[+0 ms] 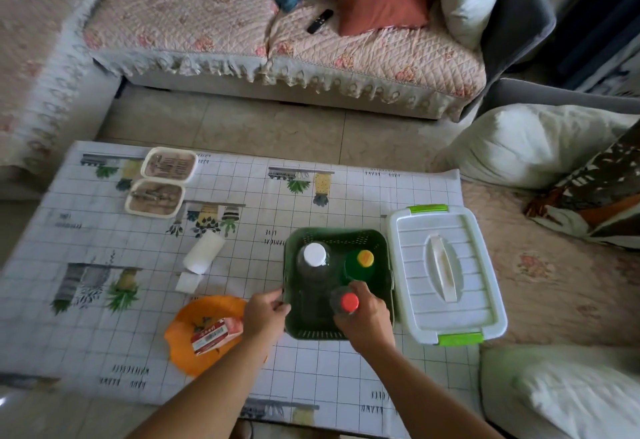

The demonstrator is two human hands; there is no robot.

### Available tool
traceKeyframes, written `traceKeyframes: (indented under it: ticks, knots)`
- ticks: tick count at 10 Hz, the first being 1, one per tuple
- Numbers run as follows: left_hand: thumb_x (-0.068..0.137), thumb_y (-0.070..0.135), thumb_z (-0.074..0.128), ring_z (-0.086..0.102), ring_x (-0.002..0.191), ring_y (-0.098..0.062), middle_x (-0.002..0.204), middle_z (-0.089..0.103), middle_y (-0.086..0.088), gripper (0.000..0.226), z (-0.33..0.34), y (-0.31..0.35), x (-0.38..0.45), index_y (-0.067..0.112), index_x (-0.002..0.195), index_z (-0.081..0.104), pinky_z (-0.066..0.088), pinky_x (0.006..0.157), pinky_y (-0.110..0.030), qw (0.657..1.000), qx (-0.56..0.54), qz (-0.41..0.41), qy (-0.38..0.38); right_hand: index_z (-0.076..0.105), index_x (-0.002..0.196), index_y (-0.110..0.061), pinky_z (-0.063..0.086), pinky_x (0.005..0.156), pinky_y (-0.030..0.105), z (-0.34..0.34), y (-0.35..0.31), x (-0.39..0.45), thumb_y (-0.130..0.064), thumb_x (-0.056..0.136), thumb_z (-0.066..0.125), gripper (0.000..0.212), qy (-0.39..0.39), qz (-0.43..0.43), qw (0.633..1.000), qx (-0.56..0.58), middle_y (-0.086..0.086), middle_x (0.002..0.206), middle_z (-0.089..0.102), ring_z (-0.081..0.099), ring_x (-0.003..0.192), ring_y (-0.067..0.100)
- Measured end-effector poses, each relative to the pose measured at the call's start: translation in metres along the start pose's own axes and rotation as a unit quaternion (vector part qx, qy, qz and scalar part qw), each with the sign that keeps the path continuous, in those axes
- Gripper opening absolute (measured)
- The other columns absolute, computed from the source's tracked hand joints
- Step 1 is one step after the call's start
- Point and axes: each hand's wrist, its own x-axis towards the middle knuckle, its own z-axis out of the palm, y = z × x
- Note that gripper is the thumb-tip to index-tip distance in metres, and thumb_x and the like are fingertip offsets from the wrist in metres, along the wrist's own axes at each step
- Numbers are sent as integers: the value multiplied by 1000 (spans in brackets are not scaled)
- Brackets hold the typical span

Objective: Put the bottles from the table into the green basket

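We see the desk (311,196) under its gridded cloth, and on it the green basket (294,329), just beside a white lidded box (446,272). Two bottles already stand inside: a clear one with a white cap (314,253) and a green one with a yellow cap (365,258). Our right hand (363,317) is closed around the red-capped bottle (349,302), holding it in the basket's near right corner. Our left hand (265,314) pinches the basket's left rim. We judge the bottle stiff, smooth, perhaps slippery; best held around the body below the cap.
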Motion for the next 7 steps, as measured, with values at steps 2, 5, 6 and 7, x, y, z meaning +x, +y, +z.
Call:
traceKeyframes:
  ticks: [2, 5, 6, 7]
  knots:
    - [86, 6, 67, 69, 96, -27, 119, 69, -11, 36, 2, -3, -1, 7, 122, 62, 61, 74, -34, 1000, 0, 8, 14, 53, 112, -25, 51, 65, 30, 7, 1, 4, -21, 77, 72, 40, -4, 14, 1000, -3, -7, 81, 63, 60, 72, 15]
    - [90, 14, 64, 68, 100, -27, 121, 67, -11, 39, 2, -6, -1, 9, 128, 58, 59, 79, -33, 998, 45, 43, -1, 43, 130, -26, 53, 81, 34, 2, 2, 2, -33, 67, 84, 75, -28, 33, 999, -6, -4, 109, 68, 63, 97, 18]
    - [92, 27, 61, 67, 98, -23, 119, 68, -9, 41, -1, -8, -1, 9, 129, 56, 57, 78, -28, 992, 114, 48, -33, 41, 133, -26, 54, 88, 37, -4, 5, 0, -29, 64, 85, 82, -39, 33, 999, -10, -1, 114, 66, 61, 103, 21]
    - [90, 36, 62, 64, 104, -23, 128, 62, -8, 52, -11, -8, -4, 11, 134, 50, 53, 77, -25, 988, 150, 27, -37, 42, 131, -22, 53, 82, 34, -13, 5, -7, -19, 65, 82, 77, -47, 43, 998, -25, 2, 111, 64, 60, 99, 22]
